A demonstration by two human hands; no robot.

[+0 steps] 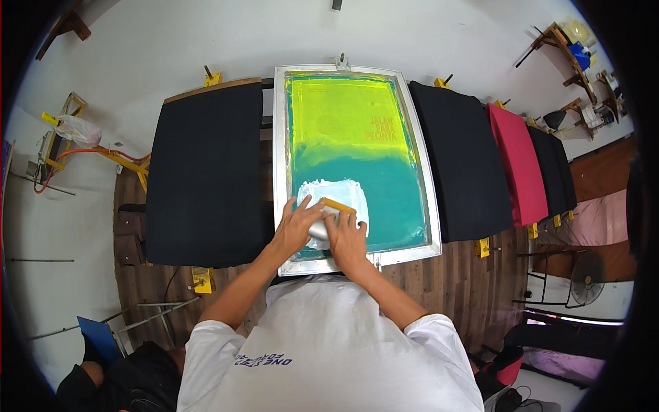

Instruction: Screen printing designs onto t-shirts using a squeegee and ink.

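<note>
A silver-framed printing screen [281,123] lies before me, lime-yellow at the top with faint orange lettering, teal lower down. A thick white patch of ink [329,189] covers part of its lower left. On this patch both hands grip a squeegee [338,205] with a yellow edge and a pale silver body, tilted over the ink. My left hand [295,230] holds its left end; my right hand [349,240] holds its right part, fingers bent over it. The squeegee's lower side is partly hidden by my fingers.
Black fabric-covered boards [204,172] flank the screen, with a pink one [518,165] farther right, on yellow brackets. Wall shelves [576,69] hold tools at upper right. A fan [585,281] stands at right. Another person in dark clothing [127,384] is at lower left, beside metal bars.
</note>
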